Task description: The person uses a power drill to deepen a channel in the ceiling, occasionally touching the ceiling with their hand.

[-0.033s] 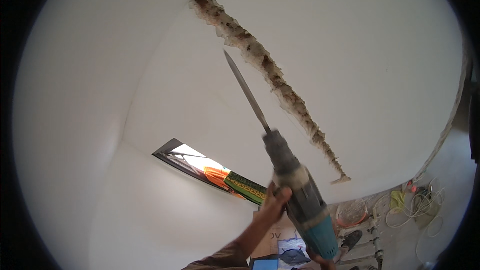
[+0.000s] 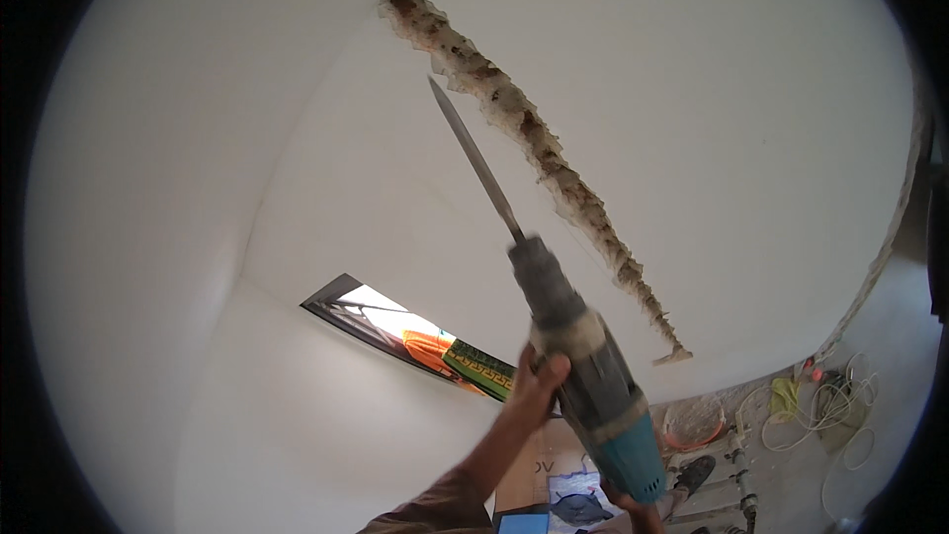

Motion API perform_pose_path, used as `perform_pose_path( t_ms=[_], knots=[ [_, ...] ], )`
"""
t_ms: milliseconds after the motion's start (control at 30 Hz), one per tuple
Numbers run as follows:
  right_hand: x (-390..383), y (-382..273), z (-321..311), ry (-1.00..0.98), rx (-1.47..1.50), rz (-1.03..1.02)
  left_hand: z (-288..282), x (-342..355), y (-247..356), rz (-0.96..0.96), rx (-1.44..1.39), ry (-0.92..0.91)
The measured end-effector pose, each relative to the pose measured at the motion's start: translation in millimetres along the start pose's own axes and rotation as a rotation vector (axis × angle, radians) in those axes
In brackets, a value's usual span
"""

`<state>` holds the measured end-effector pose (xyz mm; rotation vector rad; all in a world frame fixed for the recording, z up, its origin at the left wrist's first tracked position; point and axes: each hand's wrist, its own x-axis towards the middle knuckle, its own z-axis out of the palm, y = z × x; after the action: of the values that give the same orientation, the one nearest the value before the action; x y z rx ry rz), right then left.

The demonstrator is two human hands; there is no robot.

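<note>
A rotary hammer point(image 2: 601, 381) with a dark grey and teal body slants up and to the left across the lower middle. Its long pointed chisel bit point(image 2: 469, 150) ends just left of a rough groove point(image 2: 550, 153) broken into the white wall; whether the tip touches the wall, I cannot tell. My left hand point(image 2: 537, 384) is closed around the tool's front part, with the thumb over its side. At the lower edge, my right hand point(image 2: 633, 510) is wrapped at the rear end beneath the teal housing, its fingers mostly hidden.
A narrow window point(image 2: 381, 316) with orange and green cloth is on the left. Below are a cardboard box point(image 2: 518, 483), a blue item point(image 2: 524, 524), a dark shoe point(image 2: 696, 475), ladder-like rails point(image 2: 736, 488), an orange-rimmed tub point(image 2: 694, 427) and tangled pale cable point(image 2: 835, 413).
The rotary hammer and both hands have shifted slightly up and to the left, and the bit's tip is nearer the groove's upper end. Both hands keep their grip.
</note>
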<state>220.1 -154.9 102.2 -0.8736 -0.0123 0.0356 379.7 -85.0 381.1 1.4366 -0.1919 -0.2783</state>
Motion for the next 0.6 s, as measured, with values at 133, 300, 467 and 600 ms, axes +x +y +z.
perform_pose_path(
  t_ms=[133, 300, 467, 600],
  knots=[
    [64.4, -24.0, 34.2, 0.037, -0.536, -0.338, 16.4, 30.6, 78.8, 0.123, 0.051, -0.070],
    [97.5, -54.7, 73.2, 0.101, -0.627, -0.482, 30.2, 45.8, 125.4, 0.167, 0.136, -0.024],
    [93.1, -93.9, 105.3, 0.110, -0.569, -0.512, 25.6, 48.6, 138.5, 0.207, 0.191, -0.095],
    [86.4, -111.2, 113.1, 0.104, -0.612, -0.558, 21.0, 50.9, 144.0, 0.173, 0.165, -0.042]
  ],
)
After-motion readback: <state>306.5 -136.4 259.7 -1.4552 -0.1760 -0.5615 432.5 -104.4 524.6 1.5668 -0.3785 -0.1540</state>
